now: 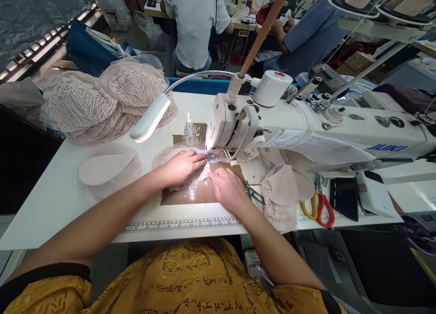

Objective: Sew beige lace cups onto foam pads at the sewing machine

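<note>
A white sewing machine (306, 123) stands on the white table (54, 200). A beige lace piece (195, 180) lies under its needle on a brown patch of the table. My left hand (180, 168) rests flat on the lace, fingers stretched toward the needle. My right hand (229, 188) presses the near edge of the lace with fingers curled, and a small metal snipper (255, 194) pokes out from under it.
A heap of lace cups (102, 100) sits at the back left, a flat foam cup (105, 167) nearer. A gooseneck lamp (150, 119) hangs over the work. Red-and-yellow scissors (318, 208) lie right. A ruler (180, 224) lines the front edge. Two people sit behind.
</note>
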`<state>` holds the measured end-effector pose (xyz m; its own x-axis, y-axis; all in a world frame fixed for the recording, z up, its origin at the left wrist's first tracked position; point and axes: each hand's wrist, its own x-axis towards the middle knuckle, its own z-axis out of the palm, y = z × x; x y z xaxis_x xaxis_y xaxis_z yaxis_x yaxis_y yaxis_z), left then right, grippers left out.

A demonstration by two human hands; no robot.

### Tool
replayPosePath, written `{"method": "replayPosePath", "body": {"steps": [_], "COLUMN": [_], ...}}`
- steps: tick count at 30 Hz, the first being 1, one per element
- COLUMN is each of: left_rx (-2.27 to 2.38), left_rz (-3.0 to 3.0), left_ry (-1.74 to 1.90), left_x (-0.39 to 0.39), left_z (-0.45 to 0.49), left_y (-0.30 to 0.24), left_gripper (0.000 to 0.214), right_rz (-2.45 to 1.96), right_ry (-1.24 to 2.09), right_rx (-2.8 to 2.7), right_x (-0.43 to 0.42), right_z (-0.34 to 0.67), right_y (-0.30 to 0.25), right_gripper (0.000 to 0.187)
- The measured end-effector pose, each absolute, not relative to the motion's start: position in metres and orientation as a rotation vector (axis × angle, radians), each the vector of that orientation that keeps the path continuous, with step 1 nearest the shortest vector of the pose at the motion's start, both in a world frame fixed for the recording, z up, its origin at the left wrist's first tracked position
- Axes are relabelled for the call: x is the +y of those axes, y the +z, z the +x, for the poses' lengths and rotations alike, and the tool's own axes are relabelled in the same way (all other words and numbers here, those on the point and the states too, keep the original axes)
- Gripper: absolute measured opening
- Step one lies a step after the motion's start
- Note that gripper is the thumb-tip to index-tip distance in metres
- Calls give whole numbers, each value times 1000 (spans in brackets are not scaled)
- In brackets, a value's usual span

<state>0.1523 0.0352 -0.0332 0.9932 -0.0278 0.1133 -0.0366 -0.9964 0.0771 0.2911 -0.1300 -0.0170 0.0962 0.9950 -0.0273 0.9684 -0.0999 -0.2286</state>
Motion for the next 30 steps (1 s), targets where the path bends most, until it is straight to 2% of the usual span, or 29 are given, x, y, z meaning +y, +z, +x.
{"method": "replayPosePath", "body": {"steps": [9, 30], "left_rx": [28, -114], "left_rz": [3001, 2949], "left_ry": [193, 411], "left_x": [18, 41], "left_z": [144, 154], "left_y": [-31, -40], "left_gripper": [39, 36], "right_rz": [-2184, -2292], "right_ry": [242, 253], "right_rx": [-2003, -2054], "right_x": [-131, -111], "right_z": [294, 302], "right_y": [-21, -21], "right_gripper": [34, 49]}}
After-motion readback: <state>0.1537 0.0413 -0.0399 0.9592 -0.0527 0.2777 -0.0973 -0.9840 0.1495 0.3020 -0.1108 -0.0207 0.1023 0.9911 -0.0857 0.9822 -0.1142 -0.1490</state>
